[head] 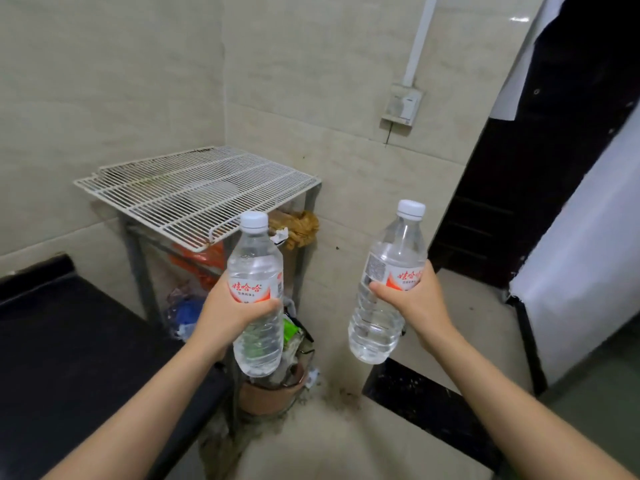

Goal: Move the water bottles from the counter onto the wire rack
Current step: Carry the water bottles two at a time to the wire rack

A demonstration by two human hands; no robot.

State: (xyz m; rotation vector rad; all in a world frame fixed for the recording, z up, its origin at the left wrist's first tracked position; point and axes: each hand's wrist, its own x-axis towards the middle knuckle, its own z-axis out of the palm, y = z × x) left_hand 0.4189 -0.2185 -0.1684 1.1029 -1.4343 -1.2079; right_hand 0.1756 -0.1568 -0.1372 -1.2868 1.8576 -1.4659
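Note:
My left hand (230, 313) grips a clear water bottle (256, 268) with a white cap and a red-and-white label, held upright in the air just in front of the wire rack's near corner. My right hand (414, 299) grips a second, like bottle (391, 258), tilted slightly, to the right of the rack and above the floor. The white wire rack (194, 192) stands in the tiled corner on grey metal legs; its top grid carries nothing.
A black counter (69, 341) runs along the left, ending beside the rack. Under the rack lie plastic bags, a brown rag (298, 225) and a terracotta pot (270, 393). A wall socket (401, 105) and a dark door frame (519, 168) are to the right.

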